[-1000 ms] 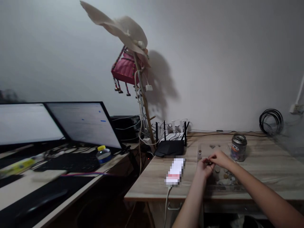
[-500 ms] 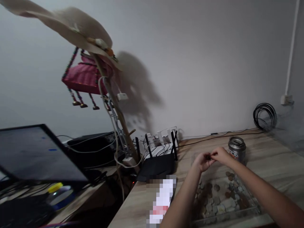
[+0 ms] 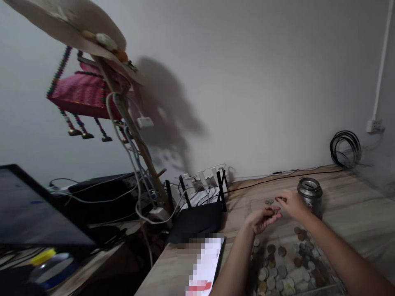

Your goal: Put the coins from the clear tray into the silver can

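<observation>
A clear plastic tray (image 3: 335, 283) lies under my arms, with many loose silver and brown coins (image 3: 279, 271) spread in it. My left hand (image 3: 262, 220) is turned palm up over the tray, its fingers curled around a few coins (image 3: 275, 212). Just beyond it, my right hand (image 3: 291, 204) has thumb and forefinger drawn together; whatever may be between them is too small to make out. A few more coins (image 3: 269, 202) lie near its fingertips, at the tray's far end. Beside my right hand stands a silver can-shaped coin bank (image 3: 310, 191) with a slot in its lid.
A phone (image 3: 205, 263) lies left of the tray, and behind it sits a black router (image 3: 197, 220) with upright antennas. Farther left are a monitor (image 3: 40, 209) and a yellow-capped container (image 3: 51, 269). Coiled black cable (image 3: 345, 149) rests against the wall.
My hands, together half a second ago, have come apart; the left is lower and palm up. Coins now show at the tray's far end. The camera view has turned slightly right.
</observation>
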Demonstrator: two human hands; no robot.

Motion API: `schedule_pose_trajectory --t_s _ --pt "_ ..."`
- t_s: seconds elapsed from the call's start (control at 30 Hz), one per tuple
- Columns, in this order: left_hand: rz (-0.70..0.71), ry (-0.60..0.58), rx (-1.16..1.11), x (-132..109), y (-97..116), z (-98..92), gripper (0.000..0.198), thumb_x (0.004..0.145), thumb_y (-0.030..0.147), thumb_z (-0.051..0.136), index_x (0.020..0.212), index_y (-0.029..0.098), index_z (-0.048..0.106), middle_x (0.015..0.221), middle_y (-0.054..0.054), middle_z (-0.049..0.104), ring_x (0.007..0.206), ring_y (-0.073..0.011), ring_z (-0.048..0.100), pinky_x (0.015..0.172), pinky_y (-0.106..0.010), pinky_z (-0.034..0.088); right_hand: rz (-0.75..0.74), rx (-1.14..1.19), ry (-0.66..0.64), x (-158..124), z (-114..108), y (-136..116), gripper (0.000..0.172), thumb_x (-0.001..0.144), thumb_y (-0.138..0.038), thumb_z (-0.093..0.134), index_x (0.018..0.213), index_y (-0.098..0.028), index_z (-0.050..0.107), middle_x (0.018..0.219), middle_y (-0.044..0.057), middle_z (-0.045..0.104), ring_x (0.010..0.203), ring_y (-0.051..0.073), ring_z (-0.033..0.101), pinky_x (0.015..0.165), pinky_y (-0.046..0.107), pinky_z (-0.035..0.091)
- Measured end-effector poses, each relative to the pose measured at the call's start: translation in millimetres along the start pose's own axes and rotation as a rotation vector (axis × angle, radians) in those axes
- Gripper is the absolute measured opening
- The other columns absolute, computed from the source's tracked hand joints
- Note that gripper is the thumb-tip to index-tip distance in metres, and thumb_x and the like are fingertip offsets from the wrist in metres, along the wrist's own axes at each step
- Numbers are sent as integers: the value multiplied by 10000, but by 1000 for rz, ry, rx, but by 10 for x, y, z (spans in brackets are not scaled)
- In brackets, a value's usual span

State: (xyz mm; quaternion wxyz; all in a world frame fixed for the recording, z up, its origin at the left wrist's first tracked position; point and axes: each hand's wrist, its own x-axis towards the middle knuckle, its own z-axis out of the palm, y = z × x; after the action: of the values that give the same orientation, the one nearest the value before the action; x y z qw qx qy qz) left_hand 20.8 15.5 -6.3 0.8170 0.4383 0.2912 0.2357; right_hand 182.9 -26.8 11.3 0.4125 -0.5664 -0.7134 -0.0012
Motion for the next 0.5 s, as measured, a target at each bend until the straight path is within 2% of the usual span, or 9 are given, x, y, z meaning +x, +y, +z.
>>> schedule_pose_trajectory --t_s 0.1,0.17,0.23,0.33,0.43,0.5 --pt "1 62 43 41 -12 -31 159 738 32 491 866 66 579 701 -54 614 561 -57 578 517 -118 426 68 -147 257 13 -328 133 223 782 -263 440 833 -216 652 828 29 649 726 142 555 660 247 381" --pt "7 140 80 80 -19 -52 159 744 41 478 867 85 568 666 -30 602 451 -24 505 403 -105 343 156 -268 409 23 -533 284 217 771 -281 452 836 -218 648 831 38 649 771 167 549 655 263 372" --pt "21 202 104 114 -24 -65 172 749 55 458 883 99 557 628 -9 582 381 -10 432 337 -113 252 280 -357 479 25 -678 459 211 746 -318 476 798 -223 658 787 52 648 778 192 543 607 271 358" --pt "44 250 82 140 -29 -66 192 750 71 420 897 101 540 592 4 549 352 -18 393 316 -130 194 408 -272 419 19 -760 691 222 706 -359 502 750 -220 670 720 50 648 687 180 549 538 256 338" --pt "74 264 36 138 -27 -58 224 726 63 404 911 98 525 606 -4 549 372 -31 417 316 -132 199 417 -154 331 16 -740 803 222 673 -369 517 725 -222 675 699 28 655 628 157 552 512 242 329" --pt "81 272 5 132 -23 -52 250 706 51 405 923 92 520 623 -12 559 391 -37 440 320 -128 229 428 -199 327 16 -723 809 201 652 -363 529 699 -235 677 695 22 655 639 164 552 509 246 317"
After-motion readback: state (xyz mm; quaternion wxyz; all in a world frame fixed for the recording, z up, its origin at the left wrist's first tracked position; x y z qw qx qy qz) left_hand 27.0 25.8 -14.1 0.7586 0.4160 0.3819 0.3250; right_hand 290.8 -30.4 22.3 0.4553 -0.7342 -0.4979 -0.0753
